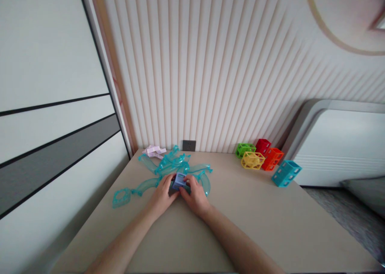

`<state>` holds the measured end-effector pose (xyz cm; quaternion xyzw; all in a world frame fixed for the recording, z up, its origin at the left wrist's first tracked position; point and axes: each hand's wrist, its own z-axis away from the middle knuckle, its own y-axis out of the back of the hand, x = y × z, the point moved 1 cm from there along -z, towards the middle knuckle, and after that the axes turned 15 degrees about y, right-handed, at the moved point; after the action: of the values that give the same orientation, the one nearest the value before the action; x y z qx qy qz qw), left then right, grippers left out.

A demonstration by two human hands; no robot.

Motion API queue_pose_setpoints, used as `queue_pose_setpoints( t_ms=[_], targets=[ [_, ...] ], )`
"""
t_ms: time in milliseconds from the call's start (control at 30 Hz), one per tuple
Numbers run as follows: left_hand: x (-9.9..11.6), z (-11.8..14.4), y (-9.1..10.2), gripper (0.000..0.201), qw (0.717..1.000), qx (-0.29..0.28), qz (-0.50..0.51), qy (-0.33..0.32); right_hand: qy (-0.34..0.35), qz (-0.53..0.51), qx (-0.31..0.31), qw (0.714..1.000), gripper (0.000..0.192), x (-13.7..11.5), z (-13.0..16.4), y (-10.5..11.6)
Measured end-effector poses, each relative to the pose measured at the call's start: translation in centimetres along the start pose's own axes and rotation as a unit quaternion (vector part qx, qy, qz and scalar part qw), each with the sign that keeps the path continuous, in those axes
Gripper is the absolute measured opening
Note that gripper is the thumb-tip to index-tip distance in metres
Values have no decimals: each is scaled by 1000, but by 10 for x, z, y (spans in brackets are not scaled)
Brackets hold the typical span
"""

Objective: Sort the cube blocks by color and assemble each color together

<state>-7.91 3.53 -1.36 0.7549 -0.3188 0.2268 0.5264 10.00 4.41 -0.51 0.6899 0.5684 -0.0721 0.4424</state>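
Note:
Both my hands meet at the middle of the beige table point(240, 222), closed around a small blue-purple block point(179, 181). My left hand point(162, 193) grips its left side and my right hand point(195, 195) grips its right side. The block sits at the near edge of a pile of clear teal curved track pieces point(177, 165). One teal track piece with a square end point(122, 197) reaches out to the left of my left hand. My fingers hide the lower part of the block.
At the back right lie open-frame cubes: green point(245, 149), red point(263, 145), yellow point(252, 160), orange point(273, 158) and a teal block point(286, 173). A pale pink piece point(154, 151) lies by the ribbed wall. A dark wall socket point(189, 145) sits behind the pile.

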Motion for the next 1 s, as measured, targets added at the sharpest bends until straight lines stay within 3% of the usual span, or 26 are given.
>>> queue_pose_setpoints(
  t_ms=[333, 500, 767, 1000],
  targets=[
    [-13, 1, -10, 76, 998, 1, -52, -31, 8, -68, 73, 995, 27, -1, 0, 2],
    [-4, 4, -2, 79, 998, 3, -36, -46, 30, -84, 92, 992, 40, -4, 2, 5],
    [14, 8, 12, 47, 991, 50, 6, -121, 128, -80, 29, 988, 49, -18, 5, 20],
    [21, 13, 6, 27, 970, 165, 2, -177, 142, -96, 21, 985, 55, -31, 14, 27]
  ],
)
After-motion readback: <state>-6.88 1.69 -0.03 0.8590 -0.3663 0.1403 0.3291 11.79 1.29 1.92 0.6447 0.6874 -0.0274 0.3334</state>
